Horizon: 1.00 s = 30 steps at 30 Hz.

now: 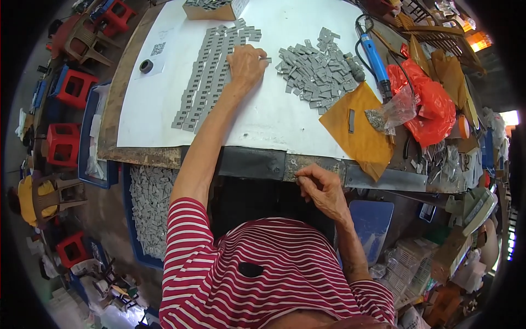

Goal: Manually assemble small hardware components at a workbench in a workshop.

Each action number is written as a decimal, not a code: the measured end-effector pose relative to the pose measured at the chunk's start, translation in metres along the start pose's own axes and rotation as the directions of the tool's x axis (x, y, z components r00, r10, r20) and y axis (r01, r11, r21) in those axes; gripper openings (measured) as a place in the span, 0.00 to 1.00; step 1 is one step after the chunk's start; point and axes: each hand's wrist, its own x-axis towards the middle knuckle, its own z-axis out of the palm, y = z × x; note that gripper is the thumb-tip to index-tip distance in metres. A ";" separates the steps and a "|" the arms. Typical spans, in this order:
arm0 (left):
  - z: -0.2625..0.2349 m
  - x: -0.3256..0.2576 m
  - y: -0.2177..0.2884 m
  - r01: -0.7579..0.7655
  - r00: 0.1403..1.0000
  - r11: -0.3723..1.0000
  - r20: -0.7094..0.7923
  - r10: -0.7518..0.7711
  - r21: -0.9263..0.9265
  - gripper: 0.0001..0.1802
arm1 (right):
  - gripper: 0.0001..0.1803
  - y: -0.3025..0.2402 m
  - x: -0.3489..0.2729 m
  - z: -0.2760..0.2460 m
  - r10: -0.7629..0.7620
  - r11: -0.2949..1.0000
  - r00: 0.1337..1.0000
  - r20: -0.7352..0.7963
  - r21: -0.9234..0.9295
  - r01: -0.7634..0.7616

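- Worn on the head, the fisheye looks steeply down over the striped shirt and the desk.
- It faces the far edge, with the near edge close below.

A blue tool lies beside a red bag. Red stools and a brown chair stand at the left. A black ring is perhaps tape.

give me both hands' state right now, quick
Left hand: fingers curled down at the rows of grey pieces; grip cannot be told.
Right hand: loosely curled near the table edge, no held thing visible.
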 end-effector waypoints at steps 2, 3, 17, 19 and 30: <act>0.001 0.000 -0.001 -0.027 0.999 0.999 -0.034 0.028 0.020 0.09 | 0.06 0.000 -0.001 0.000 -0.016 1.000 1.000 0.009 0.015 0.016; 0.001 -0.001 -0.001 -0.047 0.997 0.998 -0.060 0.049 0.031 0.08 | 0.06 0.001 -0.001 0.001 -0.017 1.000 1.000 0.010 0.016 0.017; 0.007 0.022 -0.011 -0.096 0.983 0.979 -0.137 0.121 0.179 0.03 | 0.06 0.016 -0.004 0.004 0.016 0.998 1.000 -0.012 0.068 -0.015; 0.008 0.028 -0.015 -0.108 0.973 0.971 -0.179 0.147 0.214 0.04 | 0.06 0.021 -0.005 0.006 0.015 0.998 1.000 -0.008 0.066 -0.014; 0.009 0.042 -0.023 -0.071 0.971 0.970 -0.207 0.120 0.233 0.04 | 0.06 0.024 -0.003 0.007 0.031 0.995 1.000 -0.001 0.098 -0.031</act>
